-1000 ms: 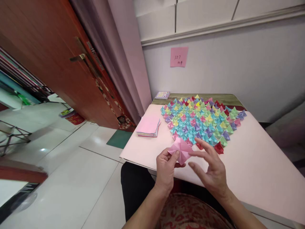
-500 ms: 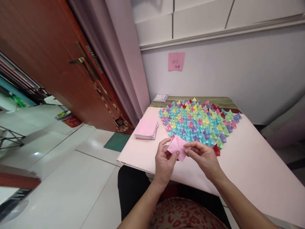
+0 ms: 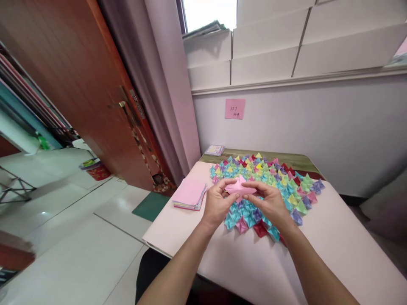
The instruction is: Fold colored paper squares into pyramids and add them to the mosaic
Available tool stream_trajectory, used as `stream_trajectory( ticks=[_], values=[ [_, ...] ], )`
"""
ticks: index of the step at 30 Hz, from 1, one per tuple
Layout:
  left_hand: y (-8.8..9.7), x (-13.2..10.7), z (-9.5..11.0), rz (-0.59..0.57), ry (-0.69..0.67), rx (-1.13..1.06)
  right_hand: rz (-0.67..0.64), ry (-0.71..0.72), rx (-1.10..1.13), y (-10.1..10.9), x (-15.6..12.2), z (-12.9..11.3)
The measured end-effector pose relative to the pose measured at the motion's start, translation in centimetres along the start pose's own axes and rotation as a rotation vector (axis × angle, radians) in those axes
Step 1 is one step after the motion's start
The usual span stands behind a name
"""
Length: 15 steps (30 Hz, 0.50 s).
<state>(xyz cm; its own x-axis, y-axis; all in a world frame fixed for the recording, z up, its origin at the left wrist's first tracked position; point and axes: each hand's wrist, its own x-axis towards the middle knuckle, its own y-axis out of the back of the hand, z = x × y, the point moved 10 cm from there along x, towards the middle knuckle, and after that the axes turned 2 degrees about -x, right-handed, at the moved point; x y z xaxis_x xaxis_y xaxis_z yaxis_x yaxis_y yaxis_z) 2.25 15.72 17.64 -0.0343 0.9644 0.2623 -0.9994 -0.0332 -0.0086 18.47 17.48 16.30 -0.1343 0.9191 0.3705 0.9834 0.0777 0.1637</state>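
Between both hands is a pink origami paper (image 3: 241,189), folded and bent into a boat-like shape with a point sticking up. My left hand (image 3: 219,201) pinches its left side between thumb and fingers. On the right side, my right hand (image 3: 269,202) grips it the same way, thumb below and fingers on top. Behind and below the hands, many small folded paper pieces (image 3: 249,207) in blue, green, yellow, purple, pink and red lie close together on the table. A stack of coloured paper sheets (image 3: 190,191), pink on top, rests left of my left hand.
The pale pink table (image 3: 222,258) stands against the wall. A small printed pack (image 3: 215,150) lies at its back left corner. A pink note (image 3: 235,109) with handwriting is stuck to the wall. Left are a curtain (image 3: 159,76), a wooden door (image 3: 92,84) and a bin (image 3: 96,169).
The pink paper has gone from a flat folded square to a bent shape with a raised point. Both hands have moved forward over the folded pieces, and the camera view has tilted up.
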Motion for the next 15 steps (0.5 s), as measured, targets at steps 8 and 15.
stream_trajectory(
  ticks=[8,15],
  values=[
    [-3.3,1.1,-1.0,0.080,-0.075,0.163,0.037,0.082,-0.173,4.0,1.2,1.0],
    [-5.2,2.0,-1.8,0.181,-0.088,0.089,0.051,0.098,-0.270,6.6,1.9,0.9]
  ],
)
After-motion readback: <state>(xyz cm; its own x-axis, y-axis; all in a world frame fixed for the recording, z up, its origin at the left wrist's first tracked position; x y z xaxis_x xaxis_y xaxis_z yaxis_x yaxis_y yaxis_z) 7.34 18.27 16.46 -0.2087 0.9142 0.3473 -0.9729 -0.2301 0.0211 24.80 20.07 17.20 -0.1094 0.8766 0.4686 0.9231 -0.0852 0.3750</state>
